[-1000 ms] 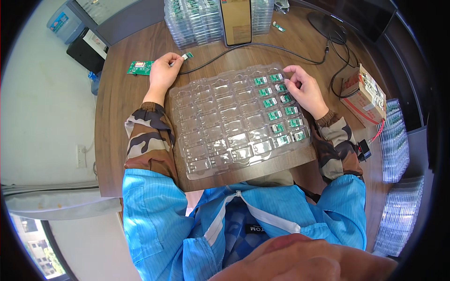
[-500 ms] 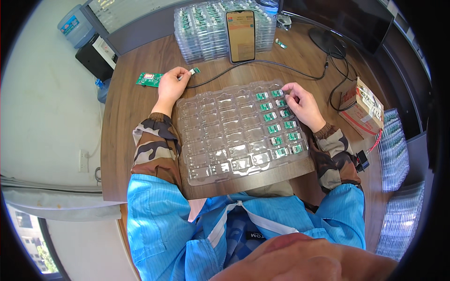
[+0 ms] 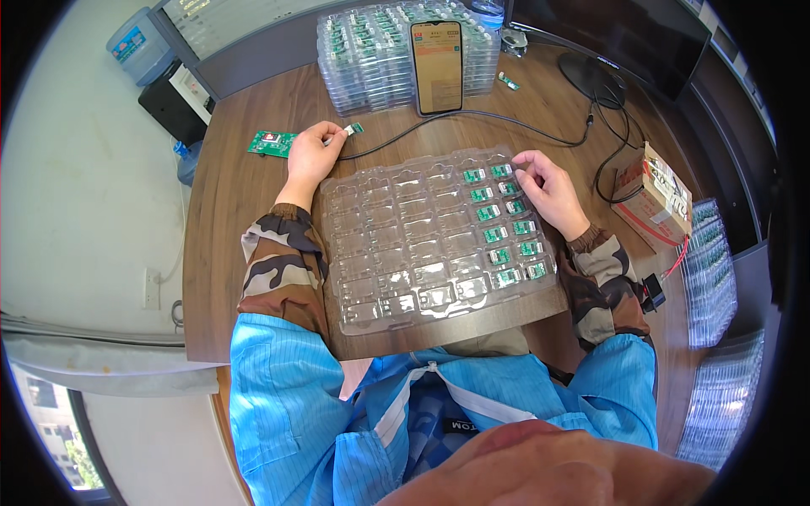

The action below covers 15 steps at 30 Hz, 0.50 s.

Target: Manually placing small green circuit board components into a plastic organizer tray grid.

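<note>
My left hand is closed in a pinch on a small green circuit board, whose far end sticks out past the fingertips. A larger green circuit board with a small display lies partly behind that hand; whether the two boards are joined is hidden. My right hand rests at the far right edge of a clear plastic tray. Its thumb and index finger are apart, beside a small board in a pocket. Small green boards fill the tray's two right-hand columns; its other pockets are bare.
Stacked trays of boards stand at the back behind a propped phone. A black cable crosses the desk. One loose board lies near the monitor stand. A cardboard box and more trays are at right.
The larger board's display looks different, less evenly red than before. Both hands keep their places; the whole view has shifted very slightly.
</note>
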### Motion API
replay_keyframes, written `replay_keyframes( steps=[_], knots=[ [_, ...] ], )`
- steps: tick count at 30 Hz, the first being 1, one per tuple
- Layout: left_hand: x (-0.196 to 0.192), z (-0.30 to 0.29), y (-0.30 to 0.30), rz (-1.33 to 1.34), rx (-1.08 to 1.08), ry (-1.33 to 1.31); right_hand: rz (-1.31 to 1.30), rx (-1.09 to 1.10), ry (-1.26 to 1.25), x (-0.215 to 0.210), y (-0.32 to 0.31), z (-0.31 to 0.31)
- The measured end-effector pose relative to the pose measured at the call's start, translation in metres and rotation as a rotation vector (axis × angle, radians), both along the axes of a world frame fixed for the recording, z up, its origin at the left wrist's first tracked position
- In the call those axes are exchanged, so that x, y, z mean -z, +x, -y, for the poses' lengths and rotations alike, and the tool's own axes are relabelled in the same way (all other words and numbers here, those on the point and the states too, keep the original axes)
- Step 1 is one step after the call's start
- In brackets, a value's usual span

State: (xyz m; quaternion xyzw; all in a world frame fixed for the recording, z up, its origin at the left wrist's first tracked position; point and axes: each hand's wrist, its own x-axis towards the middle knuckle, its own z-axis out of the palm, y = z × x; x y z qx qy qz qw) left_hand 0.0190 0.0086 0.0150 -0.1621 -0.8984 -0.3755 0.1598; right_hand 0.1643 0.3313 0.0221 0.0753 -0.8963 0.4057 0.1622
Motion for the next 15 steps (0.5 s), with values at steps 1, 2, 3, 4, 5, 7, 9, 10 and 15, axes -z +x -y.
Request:
replay_keyframes(
  steps=[1, 2, 3, 4, 5, 7, 9, 10, 15],
  knots=[
    [0.0004, -0.0001, 0.0004, 0.001, 0.001, 0.0, -0.011, 0.012, -0.005, 0.0006, -0.0002, -0.0008],
    [0.0006, -0.0002, 0.0007, -0.004, 0.0, -0.003, -0.01, 0.012, -0.005, 0.0008, -0.0002, -0.0016],
    [0.001, -0.0005, 0.001, -0.01, -0.001, -0.007, -0.017, 0.023, -0.003, 0.0008, -0.0001, -0.0024],
    [0.0008, -0.0002, 0.0011, -0.01, 0.0, -0.007, -0.025, 0.032, -0.002, 0.0005, -0.0003, -0.0025],
    [0.0007, -0.0001, 0.0011, -0.008, 0.002, -0.006, -0.024, 0.033, -0.002, 0.001, -0.0005, -0.003],
    [0.0007, -0.0003, 0.0009, -0.007, 0.003, -0.005, -0.036, 0.036, -0.014, 0.0025, -0.0011, -0.0041],
    [0.0011, -0.0007, 0.0003, 0.001, 0.0, 0.001, -0.03, 0.035, -0.007, 0.0027, -0.0012, -0.0038],
    [0.0005, -0.0005, 0.0007, 0.002, -0.002, -0.001, -0.024, 0.032, -0.004, 0.0026, -0.001, -0.004],
    [0.0001, -0.0004, -0.0001, 0.0, 0.011, 0.0, -0.025, 0.024, -0.005, 0.0041, -0.0021, -0.0047]
  ],
)
